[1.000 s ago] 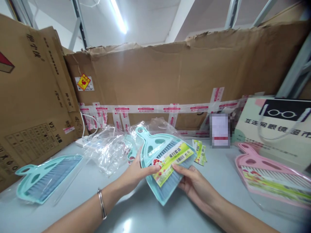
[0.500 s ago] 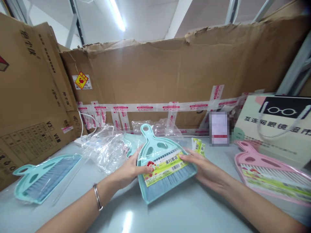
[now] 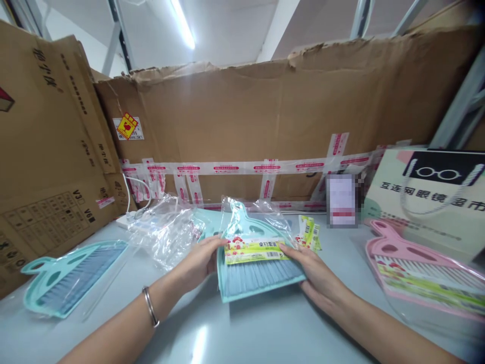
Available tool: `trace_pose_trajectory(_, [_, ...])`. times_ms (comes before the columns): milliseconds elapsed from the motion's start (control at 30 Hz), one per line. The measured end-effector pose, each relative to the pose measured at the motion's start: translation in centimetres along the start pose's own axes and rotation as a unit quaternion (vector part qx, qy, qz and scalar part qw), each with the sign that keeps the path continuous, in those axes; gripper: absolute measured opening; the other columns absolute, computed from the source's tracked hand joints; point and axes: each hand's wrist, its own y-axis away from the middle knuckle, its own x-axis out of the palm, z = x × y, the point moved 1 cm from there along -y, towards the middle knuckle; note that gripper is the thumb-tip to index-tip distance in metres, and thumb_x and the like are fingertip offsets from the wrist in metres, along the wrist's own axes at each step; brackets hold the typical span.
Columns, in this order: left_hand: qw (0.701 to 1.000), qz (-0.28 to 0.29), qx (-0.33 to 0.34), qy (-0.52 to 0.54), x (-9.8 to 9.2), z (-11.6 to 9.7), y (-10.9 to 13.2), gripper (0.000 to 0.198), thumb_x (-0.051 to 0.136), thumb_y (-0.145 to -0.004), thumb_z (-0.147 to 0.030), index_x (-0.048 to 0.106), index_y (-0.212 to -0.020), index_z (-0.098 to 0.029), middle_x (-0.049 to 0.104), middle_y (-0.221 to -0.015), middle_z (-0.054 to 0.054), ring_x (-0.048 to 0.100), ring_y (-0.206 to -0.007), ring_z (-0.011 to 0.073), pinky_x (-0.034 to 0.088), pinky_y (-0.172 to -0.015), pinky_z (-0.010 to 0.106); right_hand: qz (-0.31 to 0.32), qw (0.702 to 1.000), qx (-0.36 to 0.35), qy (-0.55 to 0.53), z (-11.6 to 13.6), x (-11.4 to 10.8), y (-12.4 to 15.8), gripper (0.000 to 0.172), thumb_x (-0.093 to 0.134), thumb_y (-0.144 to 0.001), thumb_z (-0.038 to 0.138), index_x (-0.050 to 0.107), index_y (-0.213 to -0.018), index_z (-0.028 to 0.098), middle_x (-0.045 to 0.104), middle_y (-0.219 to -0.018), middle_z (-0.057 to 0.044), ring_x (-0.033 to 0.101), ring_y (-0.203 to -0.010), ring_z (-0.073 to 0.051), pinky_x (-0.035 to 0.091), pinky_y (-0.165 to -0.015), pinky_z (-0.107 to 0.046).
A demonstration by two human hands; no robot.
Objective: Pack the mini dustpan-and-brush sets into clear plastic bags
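Observation:
In front of me is a teal dustpan and brush set (image 3: 261, 283) in a clear plastic bag, its handle pointing away and grey-blue bristles toward me. A yellow-green label (image 3: 261, 251) with red mushrooms lies across it. My left hand (image 3: 202, 260), with a silver bangle on the wrist, is closed on the set's left edge, thumb against the label. My right hand (image 3: 316, 270) grips the right side, its thumb on the label's end; the fingers underneath are mostly hidden. Some loose yellow-green labels (image 3: 308, 233) lie behind the right hand.
Another bagged teal dustpan set (image 3: 71, 280) lies at left, a pink one (image 3: 420, 268) at right. Crumpled clear plastic (image 3: 162, 232) rests behind my left hand, near another teal piece (image 3: 208, 222). Cardboard (image 3: 235, 116) walls the back; a paper bag (image 3: 428, 202) stands at right.
The held set has turned and tipped flatter, its handle lower and slightly right. Clear plastic now stands out around the handle, and the label lies straighter across. Both hands keep their grip.

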Motion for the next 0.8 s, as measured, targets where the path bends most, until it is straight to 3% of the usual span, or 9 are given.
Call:
trace_pose_trajectory(233, [0.997,-0.033,0.040,-0.060,-0.7,0.1,-0.6,0.028,0.073,-0.064,-0.035,0.067,-0.081,-0.013,0.070,-0.076,0.008,0.064,-0.066,0.0174,0.046,-0.059,0.026,0.041,0.999,0.023,-0.020,-0.7,0.5,1.0,0.041,0.074,-0.066,0.017,0.062,-0.104,0.016,0.073,-0.089,-0.005,0.069,-0.083,-0.020,0.056,-0.073,-0.028])
trace_pose_trajectory(400, [0.981,-0.153,0.069,-0.094,-0.7,0.1,-0.9,0.027,0.075,-0.058,-0.033,0.054,-0.058,-0.017,0.057,-0.050,-0.003,0.052,-0.046,0.0104,0.033,-0.043,0.020,0.046,0.998,0.037,0.008,-1.1,0.6,1.5,0.039,0.069,-0.074,0.028,0.059,-0.111,0.019,0.072,-0.094,-0.005,0.068,-0.084,-0.019,0.057,-0.069,-0.027])
trace_pose_trajectory(467, [0.978,-0.166,0.064,-0.107,-0.7,0.0,-0.8,0.026,0.074,-0.060,-0.032,0.053,-0.059,-0.017,0.055,-0.049,-0.004,0.050,-0.044,0.0088,0.030,-0.041,0.019,0.043,0.998,0.037,0.012,-1.1,0.5,1.3,0.038,0.067,-0.076,0.029,0.059,-0.111,0.018,0.072,-0.094,-0.005,0.069,-0.083,-0.019,0.057,-0.067,-0.027])
trace_pose_trajectory(567, [0.990,-0.100,0.035,-0.094,-0.5,-0.5,-0.3,0.022,0.070,-0.066,-0.035,0.061,-0.074,-0.016,0.063,-0.064,0.000,0.057,-0.055,0.0111,0.037,-0.045,0.019,0.011,1.000,0.024,0.002,-1.1,0.2,0.7,0.037,0.066,-0.077,0.025,0.058,-0.112,0.015,0.073,-0.091,-0.006,0.069,-0.080,-0.019,0.057,-0.066,-0.027])
trace_pose_trajectory(700, [0.993,0.100,0.035,-0.061,-0.3,-1.3,0.7,0.042,0.072,-0.066,-0.026,0.062,-0.106,-0.019,0.067,-0.102,0.008,0.062,-0.086,0.0167,0.048,-0.069,0.023,-0.039,0.999,0.021,0.005,-0.7,0.0,0.3,0.039,0.065,-0.078,0.022,0.056,-0.115,0.013,0.073,-0.087,-0.007,0.070,-0.076,-0.020,0.057,-0.062,-0.027])
trace_pose_trajectory(800, [0.989,0.122,0.042,-0.065,-0.6,-1.4,0.6,0.055,0.077,-0.060,-0.019,0.061,-0.112,-0.017,0.066,-0.107,0.009,0.063,-0.088,0.0177,0.048,-0.075,0.025,-0.041,0.998,0.037,0.035,-0.2,0.2,0.6,0.040,0.065,-0.078,0.023,0.056,-0.116,0.013,0.072,-0.090,-0.009,0.070,-0.077,-0.020,0.057,-0.060,-0.026])
